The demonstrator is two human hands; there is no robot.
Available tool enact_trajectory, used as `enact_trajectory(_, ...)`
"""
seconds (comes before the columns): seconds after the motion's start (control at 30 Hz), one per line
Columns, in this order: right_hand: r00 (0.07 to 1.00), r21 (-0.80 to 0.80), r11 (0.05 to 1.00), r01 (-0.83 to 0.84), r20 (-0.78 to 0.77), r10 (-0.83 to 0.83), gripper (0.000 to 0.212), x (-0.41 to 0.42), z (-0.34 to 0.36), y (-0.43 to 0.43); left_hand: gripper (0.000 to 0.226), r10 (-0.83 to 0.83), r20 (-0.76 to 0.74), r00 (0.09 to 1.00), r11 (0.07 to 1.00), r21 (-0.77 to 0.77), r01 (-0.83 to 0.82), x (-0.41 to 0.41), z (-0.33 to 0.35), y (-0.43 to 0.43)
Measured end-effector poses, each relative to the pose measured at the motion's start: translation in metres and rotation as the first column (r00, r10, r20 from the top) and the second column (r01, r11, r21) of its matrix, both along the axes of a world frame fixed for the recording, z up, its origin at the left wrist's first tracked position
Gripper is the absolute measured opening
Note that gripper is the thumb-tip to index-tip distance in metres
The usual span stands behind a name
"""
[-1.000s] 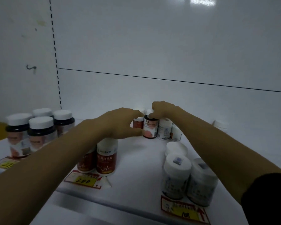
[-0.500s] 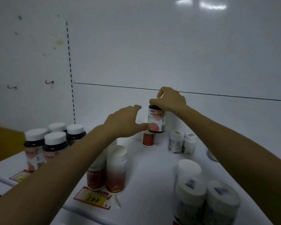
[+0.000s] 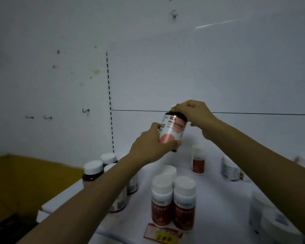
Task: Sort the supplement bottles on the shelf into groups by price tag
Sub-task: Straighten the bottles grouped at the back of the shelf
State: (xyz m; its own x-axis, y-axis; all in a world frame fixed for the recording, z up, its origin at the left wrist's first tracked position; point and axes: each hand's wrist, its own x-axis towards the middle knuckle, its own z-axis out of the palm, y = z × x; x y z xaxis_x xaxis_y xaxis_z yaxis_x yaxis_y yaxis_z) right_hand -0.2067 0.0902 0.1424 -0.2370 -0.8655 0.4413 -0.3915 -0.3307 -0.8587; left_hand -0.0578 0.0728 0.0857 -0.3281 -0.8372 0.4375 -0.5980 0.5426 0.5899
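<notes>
Hands hold one supplement bottle [image 3: 173, 131] in the air above the far part of the shelf [image 3: 218, 199], in front of the white back panel [image 3: 201, 67]. It is dark, with a white and pink label carrying printed characters, and it is nearly upright. The left hand [image 3: 151, 147] is wrapped round its lower half, with the thumb across the front near the base and the fingers behind. The right hand [image 3: 195, 113] is curled over the top and clamped on the cap, which is almost wholly hidden.

On the shelf below, near the front edge, two red-labelled bottles [image 3: 173, 205] with white caps stand side by side and touch. A third white cap [image 3: 168, 170] shows just behind them. Just in front of the pair lies a red-bordered price tag [image 3: 164, 235] with a yellow patch reading 200.

To the left stands a group of dark bottles [image 3: 92, 171] with white caps, partly hidden by the left forearm. Farther back a small red bottle [image 3: 198, 162] stands alone beneath the right wrist, and a white bottle [image 3: 231, 169] stands well to its right. At the near right corner are blurred white bottles [image 3: 271, 221], and their labels cannot be read.

Past the shelf's left edge is a yellow surface [image 3: 25, 182]. Small hooks [image 3: 85, 110] stick out of the wall at far left.
</notes>
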Motion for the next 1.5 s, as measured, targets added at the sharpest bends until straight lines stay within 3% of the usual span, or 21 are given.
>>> enact_trajectory(0.1,0.999,-0.011,1.000,-0.019,0.030,0.019,0.025,0.030,-0.001,0.004,0.066,0.011,0.079,0.997,0.997,-0.072,-0.005,0.038,0.006,0.004)
enact_trajectory(0.23,0.991,-0.075,0.997,0.016,0.133,-0.006,0.025,0.077,-0.002,0.007,0.065,-0.051,0.085,0.995,0.994,-0.092,0.059,0.088,0.017,0.007)
enact_trajectory(0.43,0.986,-0.080,0.997,0.017,0.168,-0.003,0.021,0.125,-0.009,0.004,0.068,-0.060,0.102,0.993,0.992,-0.108,0.071,0.144,0.021,-0.001)
enact_trajectory(0.63,0.993,-0.036,0.999,0.033,0.119,-0.028,0.044,0.136,-0.005,-0.004,0.065,-0.099,0.068,0.993,0.984,-0.141,0.108,0.160,0.021,-0.022)
enact_trajectory(0.97,0.994,-0.086,0.996,-0.001,0.112,0.011,0.041,0.138,0.009,-0.048,0.069,-0.068,-0.014,0.998,0.974,-0.217,0.063,0.160,0.021,-0.067)
enact_trajectory(1.2,1.000,-0.042,0.999,-0.018,-0.010,0.018,0.038,0.148,0.001,-0.081,0.067,-0.097,-0.061,0.993,0.972,-0.222,0.081,0.172,0.005,-0.110)
enact_trajectory(1.37,0.998,-0.008,0.999,0.052,-0.044,-0.053,0.048,0.152,-0.009,-0.103,0.064,-0.152,-0.074,0.986,0.954,-0.271,0.126,0.172,-0.011,-0.147)
enact_trajectory(1.5,0.979,0.020,0.992,0.126,-0.164,-0.121,0.046,0.154,-0.014,-0.122,0.063,-0.229,-0.062,0.971,0.940,-0.274,0.204,0.170,-0.024,-0.181)
